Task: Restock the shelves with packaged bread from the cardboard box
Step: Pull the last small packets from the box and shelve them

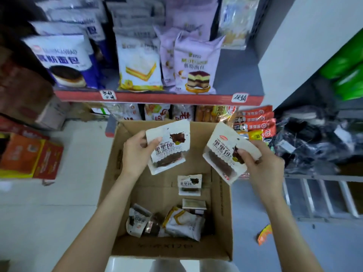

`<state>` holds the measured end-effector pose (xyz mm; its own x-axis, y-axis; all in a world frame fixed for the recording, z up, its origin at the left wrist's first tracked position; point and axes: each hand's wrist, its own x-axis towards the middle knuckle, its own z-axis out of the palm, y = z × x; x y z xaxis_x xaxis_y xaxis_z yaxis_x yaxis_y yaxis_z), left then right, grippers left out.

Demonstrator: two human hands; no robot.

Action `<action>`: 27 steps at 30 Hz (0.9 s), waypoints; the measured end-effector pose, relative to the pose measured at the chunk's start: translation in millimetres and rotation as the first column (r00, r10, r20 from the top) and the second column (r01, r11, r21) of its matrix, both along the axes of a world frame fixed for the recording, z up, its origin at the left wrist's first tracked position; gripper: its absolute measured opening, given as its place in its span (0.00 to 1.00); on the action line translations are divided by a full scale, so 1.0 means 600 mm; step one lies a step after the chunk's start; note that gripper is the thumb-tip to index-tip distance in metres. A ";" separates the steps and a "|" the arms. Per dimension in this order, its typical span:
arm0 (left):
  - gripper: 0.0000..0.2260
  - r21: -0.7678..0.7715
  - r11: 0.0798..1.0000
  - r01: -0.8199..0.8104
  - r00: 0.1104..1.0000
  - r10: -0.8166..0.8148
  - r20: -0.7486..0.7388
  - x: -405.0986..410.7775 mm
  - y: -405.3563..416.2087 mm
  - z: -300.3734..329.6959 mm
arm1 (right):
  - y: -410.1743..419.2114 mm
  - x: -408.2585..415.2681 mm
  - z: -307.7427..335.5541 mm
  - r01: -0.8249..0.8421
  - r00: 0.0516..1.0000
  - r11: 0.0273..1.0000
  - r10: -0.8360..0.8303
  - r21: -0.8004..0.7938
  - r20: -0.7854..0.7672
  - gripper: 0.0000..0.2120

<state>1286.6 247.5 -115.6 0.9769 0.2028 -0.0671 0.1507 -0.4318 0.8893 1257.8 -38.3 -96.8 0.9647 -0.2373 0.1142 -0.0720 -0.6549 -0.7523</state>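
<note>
Two bare forearms reach forward from the bottom edge, and we hold both hands above the open cardboard box (222, 228). Our left hand (135, 154) is turned thumb-up, the thumb laid across the front of a white bread packet (170, 148) and the fingers curled behind it, so it pinches the packet by its left edge. Our right hand (263, 163) comes in from the right with the fingers bent and pinches a second white bread packet (222, 152) at its right side; that packet tilts, its top corner leaning toward the shelf.

We cannot see the fingers behind either packet, and the small print on both is too blurred to read beyond the three large dark characters. The upper shelf rows smear into blur, and the dark bundle at far right is hard to identify.

Both held packets are white with a scalloped clear window near the bottom showing dark brown bread, and a brown splash graphic at the upper right. They hang over the far half of the box, just below the red-edged shelf (157, 98). A third matching packet (189, 185) lies flat on the box floor, with a loose heap of mixed packets (167, 222) nearer us. On the shelf stand a blue-and-white bread bag (62, 59), a yellow cake-slice bag (139, 65) and a lilac layered-cake bag (194, 65).
</note>
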 end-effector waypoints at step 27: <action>0.12 0.680 0.730 0.067 0.984 -0.162 0.077 0.502 -0.359 0.194 | -0.277 0.350 0.154 0.091 0.936 0.992 -0.057 -0.083 0.348 0.07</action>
<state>1587.5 32.0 0.7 0.9858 0.0338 0.1647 -0.0293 -0.9301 0.3662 1467.6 -204.7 -4.3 0.8422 -0.2777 0.4622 0.1290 -0.7284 -0.6729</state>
